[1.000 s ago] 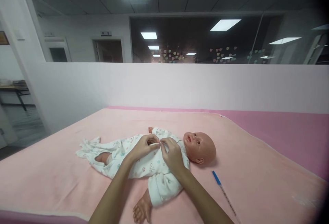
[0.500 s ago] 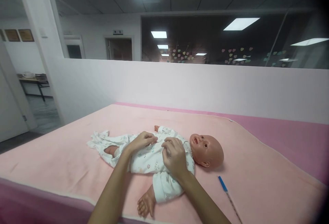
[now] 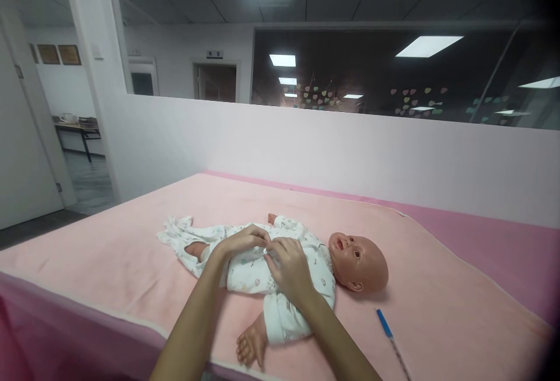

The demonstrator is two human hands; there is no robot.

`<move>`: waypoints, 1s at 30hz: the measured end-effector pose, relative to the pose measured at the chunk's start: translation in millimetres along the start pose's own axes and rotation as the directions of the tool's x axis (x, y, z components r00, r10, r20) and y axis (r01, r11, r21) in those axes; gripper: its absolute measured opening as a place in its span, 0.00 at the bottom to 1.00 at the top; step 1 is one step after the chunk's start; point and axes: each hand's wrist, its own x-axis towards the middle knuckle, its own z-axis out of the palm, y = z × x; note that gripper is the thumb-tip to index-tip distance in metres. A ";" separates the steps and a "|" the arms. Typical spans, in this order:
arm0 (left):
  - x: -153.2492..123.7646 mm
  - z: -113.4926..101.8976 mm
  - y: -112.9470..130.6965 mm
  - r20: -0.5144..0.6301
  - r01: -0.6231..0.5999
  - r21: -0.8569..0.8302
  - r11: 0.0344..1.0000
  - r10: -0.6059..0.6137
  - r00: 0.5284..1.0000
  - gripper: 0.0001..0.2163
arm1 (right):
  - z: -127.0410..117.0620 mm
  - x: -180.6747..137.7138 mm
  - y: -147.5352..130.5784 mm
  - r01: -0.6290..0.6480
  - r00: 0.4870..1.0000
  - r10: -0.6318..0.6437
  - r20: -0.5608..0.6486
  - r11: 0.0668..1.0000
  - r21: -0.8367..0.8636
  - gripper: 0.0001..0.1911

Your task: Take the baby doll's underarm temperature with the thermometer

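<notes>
A baby doll (image 3: 362, 261) lies on its back on a pink sheet (image 3: 118, 241), its head to the right. It wears a white printed romper (image 3: 247, 273). My left hand (image 3: 247, 240) rests over the doll's belly, its fingertips pinched on the front of the romper. Right beside it, my right hand (image 3: 289, 264) also pinches the cloth, and the fingertips of both hands nearly meet. A small white bit of the romper shows between them; whether it is a snap or a fold I cannot tell.
A thermometer (image 3: 394, 340) with a blue cap lies on the sheet near the doll's head. Behind the bed stands a low white wall (image 3: 350, 153) with a window above. The bed's front edge runs close to me, and a doorway opens at the left.
My right hand has moved left to my left hand, and its fingers have closed on the romper's front. The view has turned slightly left.
</notes>
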 end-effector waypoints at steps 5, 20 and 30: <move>-0.2 0.2 -0.5 0.008 0.016 -0.007 1.000 -0.016 1.000 0.06 | -0.4 0.4 -1.9 0.008 1.000 -0.008 -0.016 1.000 -0.020 0.03; -5.3 6.1 7.6 -0.062 0.047 -0.007 0.999 -0.047 0.997 0.06 | 0.0 1.2 -1.9 -0.021 1.000 0.020 -0.002 1.000 -0.013 0.05; -1.7 7.5 3.6 -0.056 0.039 0.019 0.999 -0.038 0.998 0.07 | 2.7 0.0 -2.2 -0.001 1.000 0.000 -0.025 1.000 -0.029 0.07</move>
